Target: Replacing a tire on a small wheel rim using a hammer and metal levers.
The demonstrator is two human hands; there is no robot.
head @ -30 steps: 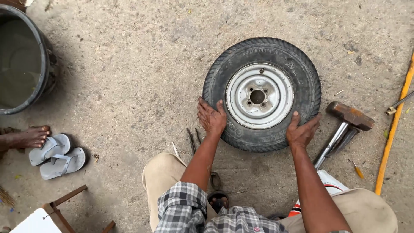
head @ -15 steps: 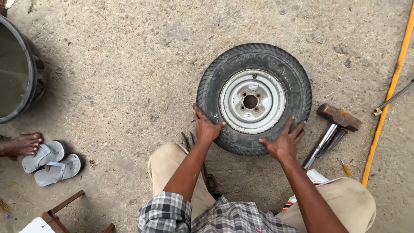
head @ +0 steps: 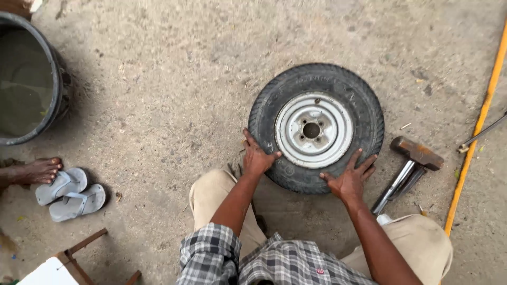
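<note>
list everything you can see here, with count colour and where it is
tyre: 1, black, flat on the ground at centre, on a wheel rim
wheel rim: 1, silver-grey, inside the tyre
hammer: 1, rusty head, metal handle, right of the tyre
pole: 1, yellow, along the right edge
tub: 1, black, top left
sandals: 2, grey, lower left
bare foot: 1, another person's, beside the sandals
left hand: on the tyre's near left edge
right hand: on the tyre's near right edge
</note>
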